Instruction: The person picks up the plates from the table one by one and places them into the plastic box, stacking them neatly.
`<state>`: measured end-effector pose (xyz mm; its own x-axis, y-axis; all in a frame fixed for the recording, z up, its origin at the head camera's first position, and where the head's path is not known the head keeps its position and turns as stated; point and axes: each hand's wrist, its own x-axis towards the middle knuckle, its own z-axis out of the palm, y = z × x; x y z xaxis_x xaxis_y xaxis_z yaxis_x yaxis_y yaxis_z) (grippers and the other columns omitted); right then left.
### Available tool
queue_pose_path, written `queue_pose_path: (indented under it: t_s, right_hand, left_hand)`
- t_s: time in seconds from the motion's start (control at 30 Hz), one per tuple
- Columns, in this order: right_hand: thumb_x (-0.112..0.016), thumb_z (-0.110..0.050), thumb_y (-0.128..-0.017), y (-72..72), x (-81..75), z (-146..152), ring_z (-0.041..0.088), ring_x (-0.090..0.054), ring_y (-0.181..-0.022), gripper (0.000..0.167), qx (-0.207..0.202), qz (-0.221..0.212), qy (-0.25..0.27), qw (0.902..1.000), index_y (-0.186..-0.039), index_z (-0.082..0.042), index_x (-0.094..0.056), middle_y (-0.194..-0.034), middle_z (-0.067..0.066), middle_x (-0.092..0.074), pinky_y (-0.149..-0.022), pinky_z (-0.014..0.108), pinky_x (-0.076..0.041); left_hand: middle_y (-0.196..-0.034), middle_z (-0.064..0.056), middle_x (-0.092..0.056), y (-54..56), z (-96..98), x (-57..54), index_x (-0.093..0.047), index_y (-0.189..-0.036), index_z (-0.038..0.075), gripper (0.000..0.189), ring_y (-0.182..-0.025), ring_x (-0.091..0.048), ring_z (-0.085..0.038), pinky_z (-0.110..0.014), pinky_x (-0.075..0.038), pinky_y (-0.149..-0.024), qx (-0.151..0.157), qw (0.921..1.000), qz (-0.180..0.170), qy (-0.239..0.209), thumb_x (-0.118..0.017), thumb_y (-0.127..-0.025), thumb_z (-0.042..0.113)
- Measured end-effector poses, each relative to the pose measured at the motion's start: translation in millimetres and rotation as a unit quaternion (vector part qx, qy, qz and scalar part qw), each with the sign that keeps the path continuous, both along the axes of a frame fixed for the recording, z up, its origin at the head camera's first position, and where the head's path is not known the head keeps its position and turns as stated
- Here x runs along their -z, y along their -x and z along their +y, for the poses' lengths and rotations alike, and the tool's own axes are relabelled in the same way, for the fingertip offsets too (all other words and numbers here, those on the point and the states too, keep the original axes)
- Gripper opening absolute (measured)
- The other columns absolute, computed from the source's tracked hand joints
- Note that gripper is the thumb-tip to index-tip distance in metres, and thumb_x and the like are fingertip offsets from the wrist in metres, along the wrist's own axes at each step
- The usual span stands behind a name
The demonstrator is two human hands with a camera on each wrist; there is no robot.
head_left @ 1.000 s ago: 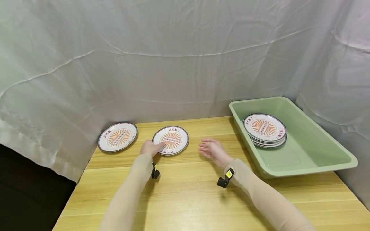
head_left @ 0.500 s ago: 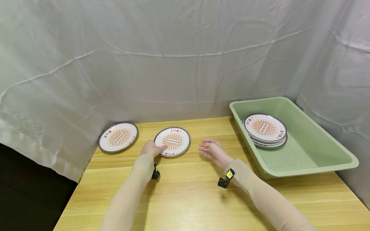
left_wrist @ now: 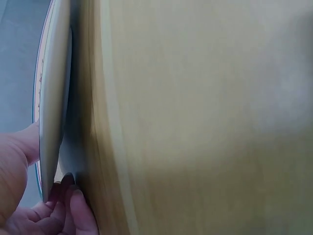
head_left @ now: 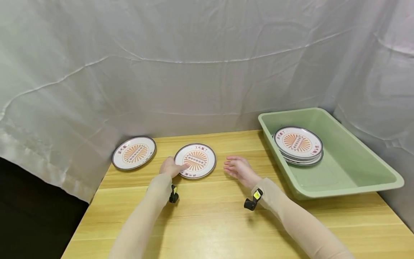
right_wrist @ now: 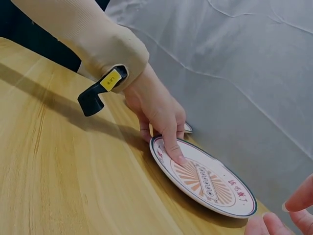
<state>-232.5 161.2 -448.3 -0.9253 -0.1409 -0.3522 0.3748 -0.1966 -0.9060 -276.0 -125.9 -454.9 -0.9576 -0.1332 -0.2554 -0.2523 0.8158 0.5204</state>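
My left hand (head_left: 171, 167) grips the left rim of a white plate (head_left: 202, 155) with an orange sunburst and red lettering. In the right wrist view, the thumb lies on top of the plate (right_wrist: 227, 188). The left wrist view shows fingers (left_wrist: 58, 210) curled beneath the rim, and a narrow gap between plate and tabletop. To the right of this plate, my right hand (head_left: 240, 171) holds nothing; its fingers are loosely bent and apart from the rim. A matching plate (head_left: 134, 153) lies at the table's back left corner.
A green plastic tub (head_left: 349, 190) stands on the right, with several stacked plates (head_left: 298, 143) against its left wall. A grey curtain (head_left: 200, 90) hangs behind the wooden table (head_left: 207, 223). The table's left edge borders a dark area.
The plate in my left hand has moved slightly right and nearer, turning a little. My right hand has hardly moved. The tub and the other plates show only a slight view shift.
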Motion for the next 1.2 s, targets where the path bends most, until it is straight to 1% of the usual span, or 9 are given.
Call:
queue_pose_path:
  t_s: [0.23, 0.4, 0.57, 0.67, 0.73, 0.9, 1.07, 1.13, 1.2]
  right_hand:
    - [-0.043, 0.000, -0.100, 0.3, -1.5, -1.8, 0.036, -0.053, -0.128, 0.050, 0.002, -0.016, 0.013, 0.9998, -0.148, 0.009, -0.034, -0.147, 0.030, -0.042, -0.118, 0.043, -0.043]
    - [-0.043, 0.000, -0.099, 0.0, -2.7, -1.7, 0.037, -0.051, -0.131, 0.051, 0.004, -0.026, 0.022, 0.9994, -0.149, 0.008, -0.034, -0.148, 0.029, -0.041, -0.119, 0.043, -0.042]
    - [-0.042, 0.001, -0.098, -0.8, -2.6, -1.1, 0.037, -0.051, -0.131, 0.052, 0.005, -0.030, 0.030, 0.9991, -0.149, 0.008, -0.033, -0.149, 0.030, -0.040, -0.120, 0.044, -0.040]
    - [-0.042, 0.001, -0.098, -1.5, -3.2, -1.0, 0.038, -0.049, -0.134, 0.053, 0.006, -0.033, 0.033, 0.9989, -0.150, 0.008, -0.032, -0.150, 0.030, -0.039, -0.121, 0.044, -0.039]
    - [-0.041, 0.002, -0.098, -1.6, -3.5, -0.4, 0.039, -0.047, -0.136, 0.054, 0.007, -0.034, 0.035, 0.9988, -0.151, 0.008, -0.032, -0.151, 0.030, -0.039, -0.121, 0.044, -0.039]
    - [-0.041, 0.002, -0.097, -1.7, -2.7, 2.9, 0.039, -0.045, -0.139, 0.056, 0.007, -0.040, 0.042, 0.9983, -0.152, 0.007, -0.031, -0.152, 0.030, -0.038, -0.122, 0.043, -0.039]
    - [-0.042, 0.001, -0.097, -1.9, -0.3, 6.2, 0.039, -0.046, -0.139, 0.057, 0.013, -0.050, 0.048, 0.9975, -0.152, 0.006, -0.031, -0.153, 0.029, -0.038, -0.121, 0.041, -0.039]
    - [-0.041, 0.001, -0.097, -2.2, 0.1, 7.5, 0.039, -0.046, -0.139, 0.056, 0.016, -0.052, 0.050, 0.9973, -0.152, 0.005, -0.031, -0.153, 0.029, -0.039, -0.121, 0.041, -0.039]
    - [-0.041, 0.001, -0.098, -2.5, 0.5, 8.8, 0.039, -0.046, -0.140, 0.056, 0.017, -0.054, 0.053, 0.9970, -0.152, 0.005, -0.031, -0.153, 0.029, -0.039, -0.121, 0.040, -0.039]
  left_hand:
    - [-0.124, -0.023, -0.061, -7.2, 2.8, -2.6, -0.049, -0.134, -0.006, 0.073, -0.113, -0.058, -0.034, -0.048, -0.048, -0.108, -0.019, 0.9974, 0.018, -0.068, -0.081, -0.084, 0.037]
    - [-0.127, -0.024, -0.058, -8.7, 6.6, -0.1, -0.046, -0.136, -0.006, 0.070, -0.120, -0.055, -0.035, -0.046, -0.045, -0.113, -0.040, 0.9885, 0.027, -0.143, -0.081, -0.085, 0.025]
    - [-0.124, -0.022, -0.056, -7.1, 10.1, 5.2, -0.044, -0.137, -0.006, 0.065, -0.114, -0.055, -0.029, -0.042, -0.049, -0.108, -0.054, 0.9758, 0.022, -0.211, -0.079, -0.087, 0.015]
    - [-0.126, -0.023, -0.056, -6.9, 12.3, 7.5, -0.042, -0.139, -0.007, 0.063, -0.114, -0.057, -0.028, -0.039, -0.050, -0.108, -0.064, 0.9687, 0.018, -0.239, -0.076, -0.088, 0.009]
    - [-0.125, -0.024, -0.057, -7.5, 13.4, 7.9, -0.042, -0.138, -0.008, 0.061, -0.110, -0.060, -0.027, -0.035, -0.054, -0.102, -0.067, 0.9633, 0.015, -0.259, -0.075, -0.088, 0.005]
    - [-0.122, -0.023, -0.058, -6.3, 14.4, 11.8, -0.042, -0.137, -0.006, 0.060, -0.094, -0.063, -0.020, -0.026, -0.059, -0.083, -0.060, 0.9534, 0.001, -0.296, -0.075, -0.087, 0.003]
    - [-0.128, -0.025, -0.055, -6.2, 16.0, 13.1, -0.036, -0.145, -0.003, 0.064, -0.090, -0.063, -0.018, -0.023, -0.059, -0.077, -0.044, 0.9471, -0.016, -0.318, -0.069, -0.092, 0.002]
    - [-0.130, -0.026, -0.054, -6.5, 17.2, 13.1, -0.032, -0.148, -0.004, 0.065, -0.088, -0.063, -0.017, -0.021, -0.059, -0.075, -0.041, 0.9399, -0.021, -0.339, -0.066, -0.093, 0.000]
    - [-0.132, -0.028, -0.052, -7.4, 18.4, 13.3, -0.028, -0.150, -0.004, 0.065, -0.088, -0.063, -0.017, -0.022, -0.060, -0.074, -0.038, 0.9274, -0.025, -0.371, -0.062, -0.094, -0.003]
